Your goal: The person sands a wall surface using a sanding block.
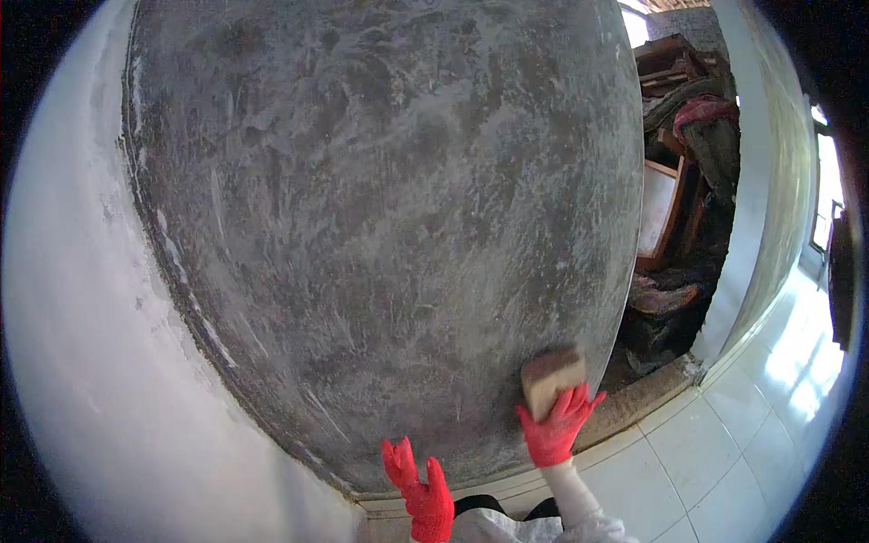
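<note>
A large grey cement wall (389,226), mottled with lighter streaks and scuffs, fills the middle of the view. My right hand (556,433), in a red glove, grips a tan rectangular block (550,380) and holds it against the lower right of this wall, near its edge. The block is slightly blurred; whether it is a sponge or a sanding block I cannot tell. My left hand (424,493), also gloved in red, is lower and to the left, in front of the wall's foot. Its fingers are apart and it holds nothing.
On the left a white wall (100,344) meets the grey one at a rough corner. Past the grey wall's right edge, an opening shows piled wooden furniture (665,208) and cloth (711,136). A low sill (643,403) borders it. White floor tiles (670,462) lie at lower right.
</note>
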`<move>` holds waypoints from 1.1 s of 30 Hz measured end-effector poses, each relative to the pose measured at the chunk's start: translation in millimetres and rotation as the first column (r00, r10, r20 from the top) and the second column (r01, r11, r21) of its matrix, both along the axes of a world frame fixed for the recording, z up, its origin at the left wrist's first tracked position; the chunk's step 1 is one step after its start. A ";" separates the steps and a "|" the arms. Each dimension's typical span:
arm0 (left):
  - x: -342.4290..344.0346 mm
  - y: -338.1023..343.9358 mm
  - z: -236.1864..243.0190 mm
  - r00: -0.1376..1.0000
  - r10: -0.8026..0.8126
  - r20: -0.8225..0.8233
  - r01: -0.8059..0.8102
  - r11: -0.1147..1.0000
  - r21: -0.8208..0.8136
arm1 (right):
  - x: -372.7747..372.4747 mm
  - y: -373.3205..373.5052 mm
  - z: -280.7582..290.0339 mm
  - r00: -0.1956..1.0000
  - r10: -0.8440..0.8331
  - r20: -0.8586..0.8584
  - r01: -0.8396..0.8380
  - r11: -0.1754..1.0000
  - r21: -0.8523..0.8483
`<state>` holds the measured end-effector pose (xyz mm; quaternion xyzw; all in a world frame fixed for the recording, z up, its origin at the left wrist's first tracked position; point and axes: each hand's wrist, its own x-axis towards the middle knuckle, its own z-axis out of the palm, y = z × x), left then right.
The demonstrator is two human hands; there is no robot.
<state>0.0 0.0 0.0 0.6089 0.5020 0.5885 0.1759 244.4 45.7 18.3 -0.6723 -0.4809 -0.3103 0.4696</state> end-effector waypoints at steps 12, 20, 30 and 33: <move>-25.8 -6.0 -26.5 0.974 0.205 -0.094 -0.178 0.955 0.238 | 3.1 12.2 166.3 0.986 -0.044 0.163 -0.014 0.941 0.338; -22.9 -27.1 25.2 0.988 0.134 0.072 -0.143 0.980 0.141 | -27.4 0.5 41.2 0.934 0.350 -0.064 -0.356 0.910 -0.213; -74.4 -37.0 -49.1 0.949 0.316 -0.015 -0.311 0.941 0.130 | -2.9 10.5 107.6 0.997 -0.012 0.082 -0.007 0.971 0.239; -44.8 -31.1 -16.7 0.952 0.283 -0.113 -0.256 0.944 0.206 | -79.9 19.6 51.0 0.865 0.325 0.382 -0.332 0.942 -0.051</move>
